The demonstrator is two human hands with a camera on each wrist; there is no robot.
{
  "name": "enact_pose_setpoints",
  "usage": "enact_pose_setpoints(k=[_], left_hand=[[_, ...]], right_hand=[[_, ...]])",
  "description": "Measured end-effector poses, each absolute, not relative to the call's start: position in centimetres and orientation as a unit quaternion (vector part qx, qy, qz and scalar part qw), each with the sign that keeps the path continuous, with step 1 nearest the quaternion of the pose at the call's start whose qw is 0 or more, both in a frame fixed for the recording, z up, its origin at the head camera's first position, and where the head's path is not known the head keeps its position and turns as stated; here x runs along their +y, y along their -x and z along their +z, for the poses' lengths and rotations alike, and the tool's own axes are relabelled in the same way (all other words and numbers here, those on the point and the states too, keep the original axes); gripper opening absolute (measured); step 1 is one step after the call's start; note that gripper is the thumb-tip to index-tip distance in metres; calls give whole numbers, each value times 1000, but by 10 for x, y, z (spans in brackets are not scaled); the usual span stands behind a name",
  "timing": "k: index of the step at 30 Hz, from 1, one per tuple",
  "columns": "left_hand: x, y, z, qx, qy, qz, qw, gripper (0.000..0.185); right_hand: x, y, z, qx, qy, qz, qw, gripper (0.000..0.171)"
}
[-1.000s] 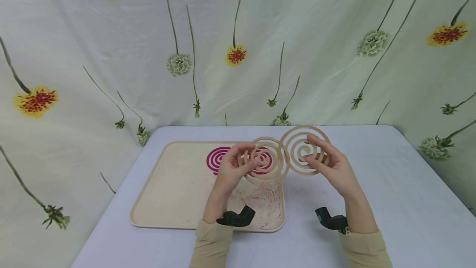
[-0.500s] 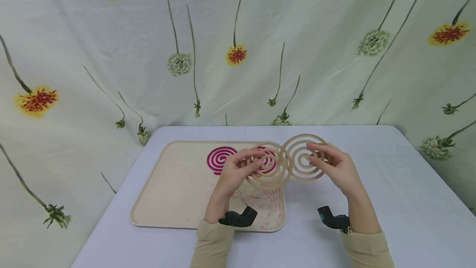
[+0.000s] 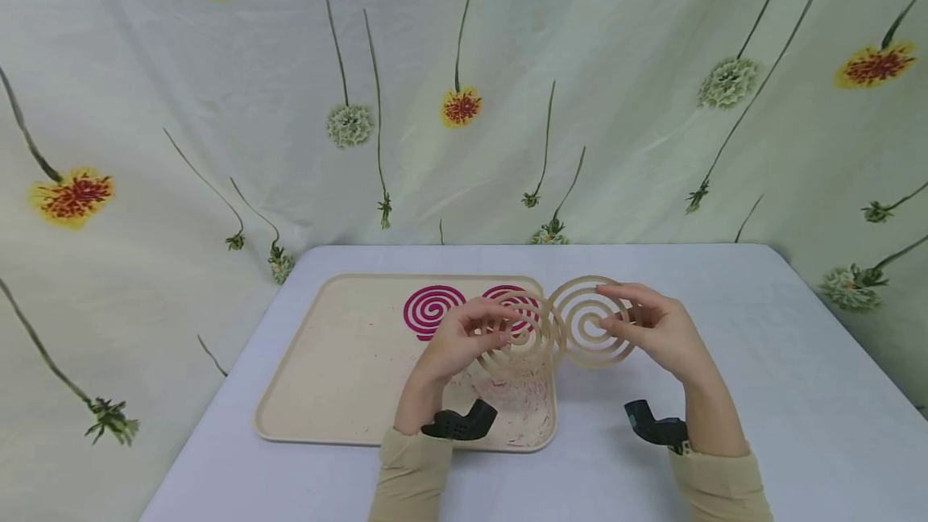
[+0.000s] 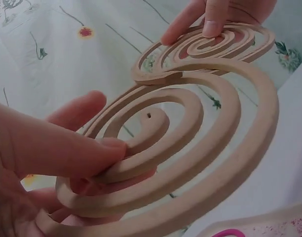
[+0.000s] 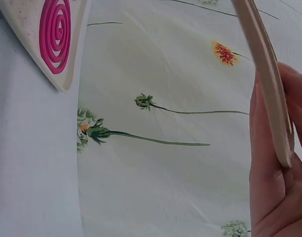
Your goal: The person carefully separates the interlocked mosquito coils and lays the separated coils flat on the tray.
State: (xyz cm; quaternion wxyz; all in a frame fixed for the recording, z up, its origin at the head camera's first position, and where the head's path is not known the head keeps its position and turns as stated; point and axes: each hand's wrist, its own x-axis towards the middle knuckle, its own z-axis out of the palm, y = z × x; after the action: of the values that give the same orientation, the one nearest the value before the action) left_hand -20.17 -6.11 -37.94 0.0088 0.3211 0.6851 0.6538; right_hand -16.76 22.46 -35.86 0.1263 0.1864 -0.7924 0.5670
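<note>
Left hand: raised above the tray, thumb and fingers pinching the inner turns of the left tan coil; thumb pressed on top of the centre turn in the left wrist view.
Right hand: raised over the table just right of the tray, fingers curled round the right tan coil, thumb in front, fingers behind.
Tan coils: two flat beige spirals, side by side in the air, outer rims meeting between the hands; whether joined or only touching, cannot tell. Right coil seen edge-on in the right wrist view.
Pink coils: two magenta spirals lying flat at the far part of the tray; right one partly hidden behind the left tan coil.
Tray: cream, rectangular, on the table, smeared with reddish marks near its right front corner.
Table: pale lavender-white top.
Backdrop: light cloth printed with long-stemmed flowers.
Sleeves: beige, with a black wrist device at each cuff.
</note>
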Motion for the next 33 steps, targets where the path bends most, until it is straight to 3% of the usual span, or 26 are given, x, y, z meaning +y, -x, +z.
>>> enact_pose_setpoints(k=[6,12,20,26,33], left_hand=[[-58,201,-377,686,-256,681,-4,29],[-58,202,-376,688,-190,700,-40,23],[-60,201,-375,653,-167,738,-31,25],[-53,200,-372,585,-178,790,-47,29],[-52,200,-370,560,-157,810,-78,19]], right_hand=[[220,170,-359,-771,-166,597,146,40],[218,172,-359,-763,-158,607,156,36],[217,171,-359,-703,-200,667,144,40],[204,173,-362,-620,-195,735,192,43],[188,174,-362,-560,-141,782,233,45]])
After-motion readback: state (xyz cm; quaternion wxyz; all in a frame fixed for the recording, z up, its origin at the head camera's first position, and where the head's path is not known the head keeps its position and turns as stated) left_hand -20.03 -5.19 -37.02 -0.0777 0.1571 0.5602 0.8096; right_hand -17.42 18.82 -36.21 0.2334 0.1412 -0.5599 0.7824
